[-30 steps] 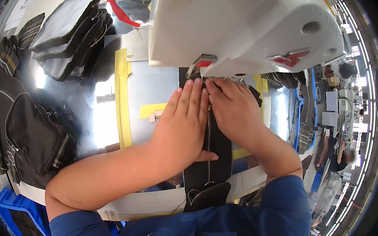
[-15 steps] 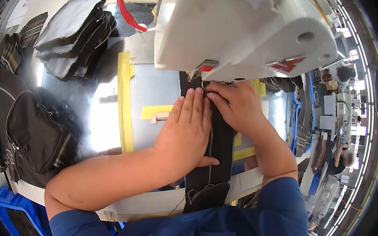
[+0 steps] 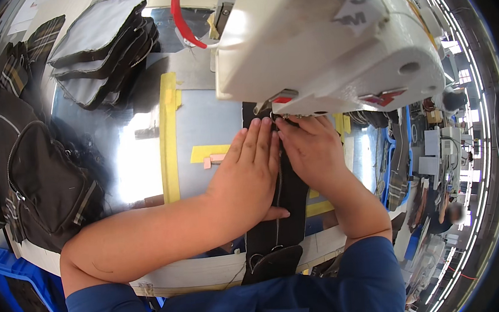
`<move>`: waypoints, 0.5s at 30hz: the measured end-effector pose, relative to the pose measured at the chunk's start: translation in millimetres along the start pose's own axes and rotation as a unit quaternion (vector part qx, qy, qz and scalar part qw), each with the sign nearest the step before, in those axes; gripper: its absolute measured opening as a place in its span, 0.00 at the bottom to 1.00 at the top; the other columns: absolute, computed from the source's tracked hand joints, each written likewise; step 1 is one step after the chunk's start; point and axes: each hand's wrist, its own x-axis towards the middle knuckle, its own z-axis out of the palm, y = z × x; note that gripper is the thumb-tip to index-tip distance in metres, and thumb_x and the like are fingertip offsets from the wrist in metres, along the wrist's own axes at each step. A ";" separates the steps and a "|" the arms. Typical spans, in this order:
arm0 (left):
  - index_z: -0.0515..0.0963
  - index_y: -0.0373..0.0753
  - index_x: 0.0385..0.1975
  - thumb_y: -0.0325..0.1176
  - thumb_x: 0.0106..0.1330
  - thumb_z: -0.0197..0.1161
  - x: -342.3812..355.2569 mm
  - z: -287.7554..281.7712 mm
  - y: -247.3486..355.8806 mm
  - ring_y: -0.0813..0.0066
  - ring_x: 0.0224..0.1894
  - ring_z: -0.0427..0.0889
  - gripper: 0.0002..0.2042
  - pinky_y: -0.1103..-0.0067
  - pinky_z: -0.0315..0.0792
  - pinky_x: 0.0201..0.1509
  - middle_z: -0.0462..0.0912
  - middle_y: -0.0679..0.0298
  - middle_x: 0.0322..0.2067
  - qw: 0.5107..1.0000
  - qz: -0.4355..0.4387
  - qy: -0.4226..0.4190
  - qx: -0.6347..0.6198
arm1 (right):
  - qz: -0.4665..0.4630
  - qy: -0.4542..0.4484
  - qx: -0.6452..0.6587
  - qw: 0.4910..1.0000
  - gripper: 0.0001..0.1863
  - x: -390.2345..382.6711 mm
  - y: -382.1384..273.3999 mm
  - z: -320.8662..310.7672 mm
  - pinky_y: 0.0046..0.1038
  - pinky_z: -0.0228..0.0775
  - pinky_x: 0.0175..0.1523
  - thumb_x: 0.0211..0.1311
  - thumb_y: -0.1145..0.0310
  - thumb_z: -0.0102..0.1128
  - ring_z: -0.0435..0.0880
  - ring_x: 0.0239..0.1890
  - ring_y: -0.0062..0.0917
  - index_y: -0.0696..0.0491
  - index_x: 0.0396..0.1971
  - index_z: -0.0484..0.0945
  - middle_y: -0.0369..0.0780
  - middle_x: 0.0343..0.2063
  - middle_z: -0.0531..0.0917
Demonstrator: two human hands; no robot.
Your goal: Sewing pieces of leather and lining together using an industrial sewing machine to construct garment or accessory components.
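My left hand [image 3: 247,181] lies flat and open on a long black fabric strip [image 3: 295,216] with a zipper, its fingertips just short of the metal presser foot [image 3: 263,108]. Right of it, my right hand [image 3: 315,152] rests on the same strip, fingers outstretched and slightly bent at the zipper, their tips partly hidden beneath the white sewing machine head [image 3: 305,40]. Near my body, a black rounded piece [image 3: 272,262] hangs at the strip's end over the table edge. Yellow tape [image 3: 169,133] and a small pink block [image 3: 206,162] sit on the plate left of the strip.
Stacked black-edged panels [image 3: 99,33] and black bags [image 3: 46,183] lie left. Blue bins stand lower left [image 3: 5,260] and right [image 3: 391,194]. A red-sleeved rod [image 3: 183,20] rises beside the machine. Another person [image 3: 442,216] is at a far-right workstation.
My right fingers bent inward half a second ago and now stretch forward again under the machine head. My left hand stays flat. The machine and table sit slightly lower in the picture.
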 end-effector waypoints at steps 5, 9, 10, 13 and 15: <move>0.64 0.16 0.71 0.76 0.58 0.62 1.2 -3.3 -0.8 0.35 0.78 0.62 0.61 0.55 0.56 0.82 0.63 0.28 0.73 1.000 0.005 0.010 0.015 | 0.143 0.018 0.128 0.981 0.10 0.3 9.4 -4.3 0.34 0.80 0.44 0.67 0.72 0.70 0.89 0.35 0.33 0.57 0.46 0.89 0.44 0.38 0.90; 0.67 0.16 0.69 0.76 0.58 0.62 3.4 -5.2 4.1 0.36 0.75 0.67 0.59 0.55 0.59 0.80 0.67 0.28 0.70 0.999 0.015 0.018 0.039 | 0.253 -0.031 0.279 0.926 0.10 18.6 26.4 0.0 0.29 0.78 0.38 0.67 0.72 0.73 0.85 0.31 0.22 0.58 0.45 0.88 0.39 0.34 0.89; 0.67 0.16 0.69 0.76 0.58 0.62 2.9 -4.2 3.7 0.36 0.75 0.67 0.59 0.55 0.59 0.80 0.67 0.28 0.70 0.999 0.016 0.017 0.038 | 0.254 -0.039 0.303 0.918 0.10 20.6 26.8 1.3 0.29 0.78 0.40 0.66 0.72 0.73 0.84 0.33 0.20 0.58 0.45 0.87 0.37 0.35 0.89; 0.68 0.16 0.68 0.76 0.58 0.63 2.3 -1.7 3.0 0.36 0.75 0.68 0.59 0.56 0.60 0.80 0.68 0.28 0.70 0.999 0.009 0.028 0.028 | 0.235 -0.082 0.251 0.936 0.11 24.9 26.5 2.2 0.30 0.78 0.42 0.65 0.71 0.74 0.85 0.36 0.22 0.58 0.45 0.86 0.37 0.35 0.89; 0.68 0.18 0.70 0.74 0.59 0.64 2.1 -3.4 2.5 0.38 0.75 0.68 0.58 0.57 0.61 0.80 0.69 0.30 0.70 0.999 0.005 0.014 0.040 | 0.243 -0.088 0.258 0.931 0.11 27.3 24.6 0.7 0.30 0.77 0.43 0.64 0.71 0.75 0.85 0.37 0.22 0.58 0.43 0.86 0.37 0.35 0.88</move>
